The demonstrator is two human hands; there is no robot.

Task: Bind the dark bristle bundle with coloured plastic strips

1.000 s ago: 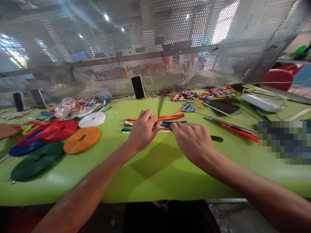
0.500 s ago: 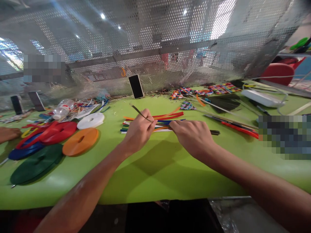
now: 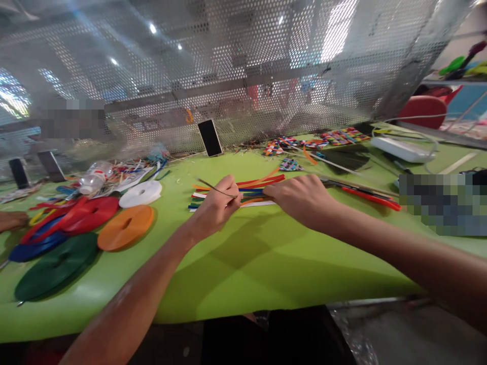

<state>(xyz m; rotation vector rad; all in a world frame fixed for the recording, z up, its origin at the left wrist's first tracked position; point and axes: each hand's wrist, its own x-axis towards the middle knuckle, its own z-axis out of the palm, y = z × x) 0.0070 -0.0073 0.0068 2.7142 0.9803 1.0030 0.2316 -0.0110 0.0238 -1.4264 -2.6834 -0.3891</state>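
Where the green table meets the left edge of view, part of another person's hand is visible. Just to its right, flat rolls of strip lie close together: blue at the left, green at the near side, red on the far side of green, then orange and white. A clear plastic bottle lies on its side at the far side of the red roll. Farther right, a phone stands tilted near the perforated screen. On the near side of the phone, the left hand pinches a thin dark strip, its free end pointing far left. Multicoloured strips lie side by side between and beneath both hands. The right hand sets its fingertips at the right part of these strips; whether it grips or only presses cannot be determined. On its far side lies a small woven piece. To the right are a dark sheet, a red-handled tool and a white power strip.
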